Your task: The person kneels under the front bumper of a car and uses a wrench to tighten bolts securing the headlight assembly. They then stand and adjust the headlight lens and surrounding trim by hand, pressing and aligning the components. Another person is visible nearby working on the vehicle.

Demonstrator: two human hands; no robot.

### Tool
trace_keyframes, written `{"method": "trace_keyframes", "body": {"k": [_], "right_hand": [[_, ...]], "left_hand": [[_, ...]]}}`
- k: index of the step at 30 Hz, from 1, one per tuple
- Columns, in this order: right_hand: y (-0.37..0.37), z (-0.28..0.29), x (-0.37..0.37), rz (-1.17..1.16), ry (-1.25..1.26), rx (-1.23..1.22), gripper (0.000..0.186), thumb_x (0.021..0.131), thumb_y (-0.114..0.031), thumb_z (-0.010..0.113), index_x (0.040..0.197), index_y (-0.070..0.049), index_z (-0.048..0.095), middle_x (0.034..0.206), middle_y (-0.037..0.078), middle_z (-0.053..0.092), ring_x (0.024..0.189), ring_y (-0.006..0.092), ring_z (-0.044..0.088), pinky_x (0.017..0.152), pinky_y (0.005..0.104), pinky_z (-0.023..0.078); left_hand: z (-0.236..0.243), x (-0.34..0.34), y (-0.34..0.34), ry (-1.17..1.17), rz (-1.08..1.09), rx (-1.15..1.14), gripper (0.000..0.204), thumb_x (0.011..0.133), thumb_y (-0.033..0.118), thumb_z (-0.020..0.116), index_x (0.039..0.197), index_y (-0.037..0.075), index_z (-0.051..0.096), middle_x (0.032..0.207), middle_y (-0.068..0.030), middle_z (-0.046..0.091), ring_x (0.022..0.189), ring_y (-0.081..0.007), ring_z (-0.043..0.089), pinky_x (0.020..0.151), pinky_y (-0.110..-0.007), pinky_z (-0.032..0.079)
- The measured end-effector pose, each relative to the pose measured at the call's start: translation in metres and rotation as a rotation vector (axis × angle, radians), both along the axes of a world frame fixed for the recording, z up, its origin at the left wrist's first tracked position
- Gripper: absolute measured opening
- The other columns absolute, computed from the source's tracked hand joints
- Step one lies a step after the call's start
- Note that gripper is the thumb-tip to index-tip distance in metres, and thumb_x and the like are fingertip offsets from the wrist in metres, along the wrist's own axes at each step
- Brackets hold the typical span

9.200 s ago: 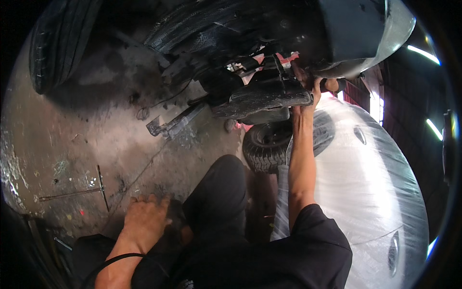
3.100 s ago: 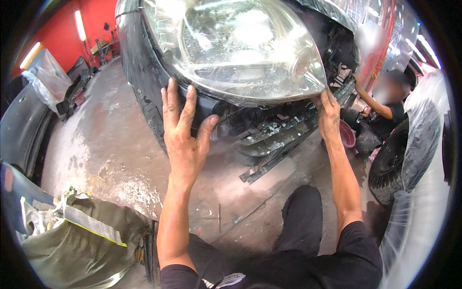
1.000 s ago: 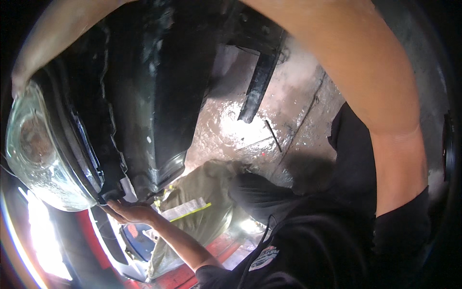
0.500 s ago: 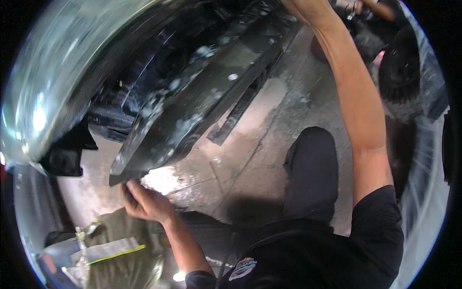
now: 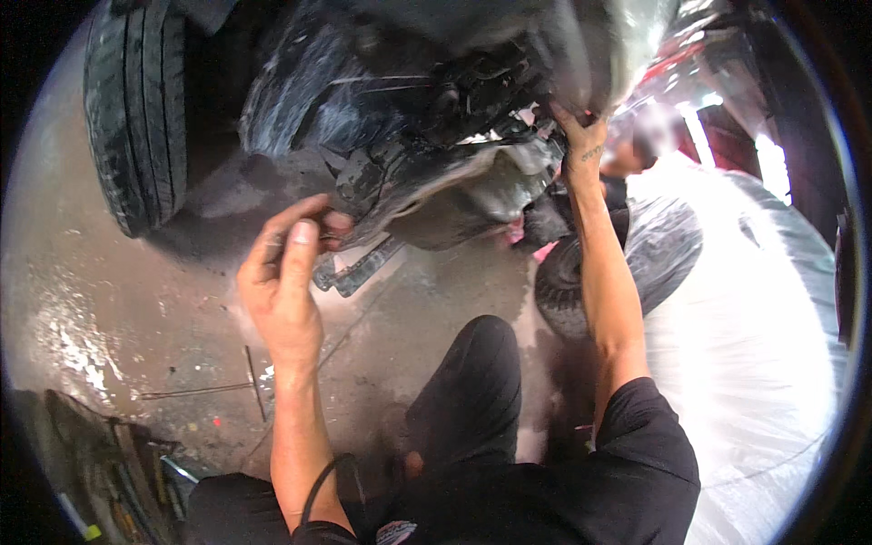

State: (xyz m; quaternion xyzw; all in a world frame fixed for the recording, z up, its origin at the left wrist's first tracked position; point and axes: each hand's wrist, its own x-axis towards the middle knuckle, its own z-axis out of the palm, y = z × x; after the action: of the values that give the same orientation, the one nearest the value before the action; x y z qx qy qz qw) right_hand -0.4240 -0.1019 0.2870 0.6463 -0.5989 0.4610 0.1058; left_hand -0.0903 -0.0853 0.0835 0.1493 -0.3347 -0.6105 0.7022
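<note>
My left hand (image 5: 286,277) is raised in the middle left beside the near end of a dark, scuffed plastic part (image 5: 463,200) under the car. Its fingers are curled but apart, with nothing visibly held. My right hand (image 5: 581,145) reaches up at the upper right, gripping the lower edge of the pale, glossy headlight (image 5: 618,41); its fingertips are partly hidden. Dark wheel-arch lining (image 5: 309,82) and exposed dark fittings (image 5: 477,86) hang above both hands.
A tyre (image 5: 136,127) stands upper left, another (image 5: 563,291) at right beside a plastic-covered panel (image 5: 754,354). A co-worker (image 5: 631,154) is behind my right hand. A cross-shaped bar (image 5: 250,386) lies on the concrete floor (image 5: 136,300), with tools (image 5: 127,490) lower left.
The view has swung to bring the left tyre back in. In the last half second my left hand has moved up and come off the plastic part's end, its fingers looser.
</note>
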Motion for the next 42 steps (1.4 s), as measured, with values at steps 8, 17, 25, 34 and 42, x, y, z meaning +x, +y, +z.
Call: {"method": "trace_keyframes", "body": {"k": [8, 17, 25, 34, 42], "right_hand": [[-0.014, -0.002, -0.055, 0.005, -0.133, 0.011, 0.045, 0.090, -0.016, 0.075, 0.127, 0.006, 0.061, 0.103, 0.013, 0.074, 0.094, 0.0236, 0.068, 0.090, 0.0356, 0.053], [-0.034, 0.020, -0.141, -0.266, 0.047, 0.212, 0.047, 0.107, -0.038, 0.052, 0.088, 0.003, 0.067, 0.084, 0.014, 0.073, 0.068, 0.0219, 0.067, 0.068, 0.0339, 0.053], [-0.017, 0.041, -0.165, -0.411, -0.041, 0.152, 0.036, 0.103, -0.033, 0.055, 0.090, -0.002, 0.070, 0.090, 0.014, 0.073, 0.084, 0.0273, 0.068, 0.084, 0.0383, 0.053], [-0.012, 0.061, -0.181, -0.429, 0.054, 0.160, 0.036, 0.102, -0.032, 0.056, 0.090, -0.002, 0.070, 0.091, 0.014, 0.073, 0.085, 0.0276, 0.068, 0.084, 0.0388, 0.052], [-0.026, 0.064, -0.185, -0.409, 0.139, 0.192, 0.035, 0.102, -0.032, 0.057, 0.091, -0.002, 0.070, 0.091, 0.014, 0.072, 0.086, 0.0278, 0.068, 0.085, 0.0392, 0.052]], "left_hand": [[-0.046, -0.051, 0.016, 0.068, -0.184, 0.089, 0.025, 0.103, 0.013, 0.061, 0.115, -0.007, 0.070, 0.100, -0.0121, 0.074, 0.088, -0.0164, 0.068, 0.080, -0.031, 0.055], [-0.053, -0.061, -0.006, 0.035, -0.327, 0.012, 0.023, 0.100, 0.009, 0.060, 0.112, -0.007, 0.072, 0.104, -0.0135, 0.074, 0.097, -0.0174, 0.068, 0.091, -0.031, 0.052], [-0.003, -0.054, -0.056, 0.196, -0.206, -0.301, 0.026, 0.102, 0.011, 0.058, 0.120, -0.002, 0.072, 0.111, -0.0112, 0.074, 0.098, -0.0145, 0.068, 0.090, -0.029, 0.051], [0.088, -0.123, -0.112, 0.210, -0.655, -0.727, 0.022, 0.096, 0.013, 0.060, 0.110, 0.001, 0.072, 0.105, -0.0092, 0.073, 0.101, -0.0162, 0.066, 0.096, -0.031, 0.048], [0.118, -0.179, -0.125, -0.024, -0.718, -0.862, 0.021, 0.089, 0.015, 0.067, 0.107, 0.004, 0.066, 0.097, -0.0020, 0.070, 0.096, -0.0151, 0.065, 0.093, -0.031, 0.048]]}}
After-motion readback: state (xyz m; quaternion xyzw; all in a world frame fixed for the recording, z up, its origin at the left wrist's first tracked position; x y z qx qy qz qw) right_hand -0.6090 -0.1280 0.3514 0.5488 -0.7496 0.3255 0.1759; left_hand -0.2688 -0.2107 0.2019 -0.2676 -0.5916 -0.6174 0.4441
